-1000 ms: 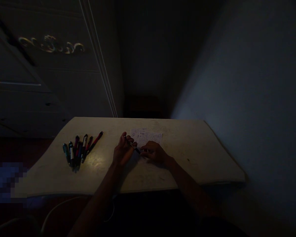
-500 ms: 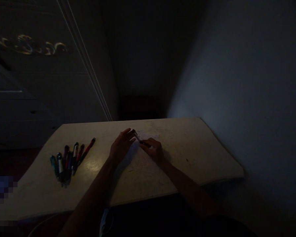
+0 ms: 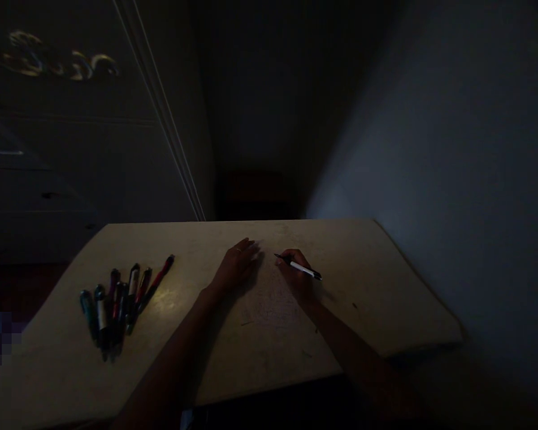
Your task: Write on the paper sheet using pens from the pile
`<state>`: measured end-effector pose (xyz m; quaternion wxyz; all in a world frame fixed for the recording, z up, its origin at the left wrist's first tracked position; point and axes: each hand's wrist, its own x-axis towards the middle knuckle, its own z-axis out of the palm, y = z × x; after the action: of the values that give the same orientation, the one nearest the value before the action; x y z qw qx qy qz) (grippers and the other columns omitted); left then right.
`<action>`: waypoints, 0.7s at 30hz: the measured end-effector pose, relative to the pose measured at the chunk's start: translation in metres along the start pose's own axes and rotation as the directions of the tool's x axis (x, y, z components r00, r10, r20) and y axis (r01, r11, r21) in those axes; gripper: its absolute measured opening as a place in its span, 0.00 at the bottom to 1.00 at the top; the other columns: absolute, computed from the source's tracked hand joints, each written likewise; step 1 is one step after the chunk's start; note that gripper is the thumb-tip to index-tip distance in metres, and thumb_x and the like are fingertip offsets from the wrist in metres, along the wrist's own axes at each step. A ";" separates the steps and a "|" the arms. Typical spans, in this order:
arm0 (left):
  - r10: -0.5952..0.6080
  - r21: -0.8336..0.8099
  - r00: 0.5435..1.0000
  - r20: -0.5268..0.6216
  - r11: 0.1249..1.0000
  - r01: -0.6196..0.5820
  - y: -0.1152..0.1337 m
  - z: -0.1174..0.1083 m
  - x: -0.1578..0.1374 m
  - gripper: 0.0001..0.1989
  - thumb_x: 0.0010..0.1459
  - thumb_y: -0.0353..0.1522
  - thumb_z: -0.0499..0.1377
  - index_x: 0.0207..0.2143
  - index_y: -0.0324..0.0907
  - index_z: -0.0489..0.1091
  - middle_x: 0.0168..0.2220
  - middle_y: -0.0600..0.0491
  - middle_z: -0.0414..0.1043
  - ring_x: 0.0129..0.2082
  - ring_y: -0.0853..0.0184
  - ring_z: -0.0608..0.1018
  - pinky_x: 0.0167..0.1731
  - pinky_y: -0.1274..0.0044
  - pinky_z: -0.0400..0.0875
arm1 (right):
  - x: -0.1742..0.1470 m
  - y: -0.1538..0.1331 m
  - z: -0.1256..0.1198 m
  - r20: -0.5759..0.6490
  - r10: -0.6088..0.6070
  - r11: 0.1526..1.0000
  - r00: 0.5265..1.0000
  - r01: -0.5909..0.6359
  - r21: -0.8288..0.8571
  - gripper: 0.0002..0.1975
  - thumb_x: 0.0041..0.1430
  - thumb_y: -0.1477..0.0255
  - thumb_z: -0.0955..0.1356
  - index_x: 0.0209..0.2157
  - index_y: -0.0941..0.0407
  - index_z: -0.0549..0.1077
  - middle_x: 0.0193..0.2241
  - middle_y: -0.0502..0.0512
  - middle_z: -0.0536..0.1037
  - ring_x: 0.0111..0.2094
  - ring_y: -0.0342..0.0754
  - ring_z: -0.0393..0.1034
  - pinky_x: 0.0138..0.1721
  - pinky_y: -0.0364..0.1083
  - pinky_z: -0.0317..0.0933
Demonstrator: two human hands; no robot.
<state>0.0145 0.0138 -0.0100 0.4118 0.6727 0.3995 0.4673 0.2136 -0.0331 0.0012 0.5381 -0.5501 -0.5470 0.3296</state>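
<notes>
Moved apart, right hand (image 3: 297,280) grasping white pen (image 3: 302,268), dark at both ends, left hand (image 3: 234,266) unclenched

No legible text, labels, brands, numbers or signs anywhere.

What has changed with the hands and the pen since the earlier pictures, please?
The left hand has let go of the pen and is now apart from it. The right hand has shifted to the right and holds the pen alone. The other pens stayed bunched on the left part of the table.
</notes>
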 end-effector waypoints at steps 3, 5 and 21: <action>0.012 -0.002 0.999 0.037 1.000 -0.012 -0.005 0.001 -0.001 0.10 0.47 0.32 0.69 0.36 0.47 0.79 0.51 0.44 0.74 0.64 0.46 0.62 0.65 0.53 0.49 | 0.002 0.002 0.000 0.005 0.075 0.996 0.997 -0.075 0.039 0.11 0.54 0.62 0.70 0.36 0.53 0.70 0.28 0.49 0.75 0.28 0.46 0.69 0.29 0.44 0.63; 0.030 0.031 0.999 0.030 0.999 -0.031 -0.007 0.002 -0.002 0.09 0.47 0.33 0.69 0.34 0.48 0.79 0.52 0.45 0.73 0.64 0.46 0.62 0.65 0.53 0.50 | 0.003 0.003 0.000 0.015 0.107 0.988 0.994 -0.108 0.108 0.12 0.56 0.61 0.69 0.37 0.53 0.70 0.29 0.51 0.77 0.30 0.47 0.71 0.31 0.45 0.65; 0.124 0.177 0.992 0.031 0.976 -0.127 -0.008 -0.003 0.004 0.03 0.49 0.34 0.68 0.28 0.47 0.78 0.44 0.45 0.76 0.56 0.48 0.71 0.60 0.53 0.60 | 0.015 0.009 -0.005 -0.030 0.038 0.987 0.999 -0.033 0.158 0.16 0.57 0.57 0.68 0.38 0.55 0.73 0.31 0.53 0.77 0.30 0.46 0.71 0.31 0.45 0.66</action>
<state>0.0118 0.0210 -0.0160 0.3233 0.7353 0.3926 0.4479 0.2230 -0.0181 -0.0027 0.5827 -0.5209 -0.5006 0.3721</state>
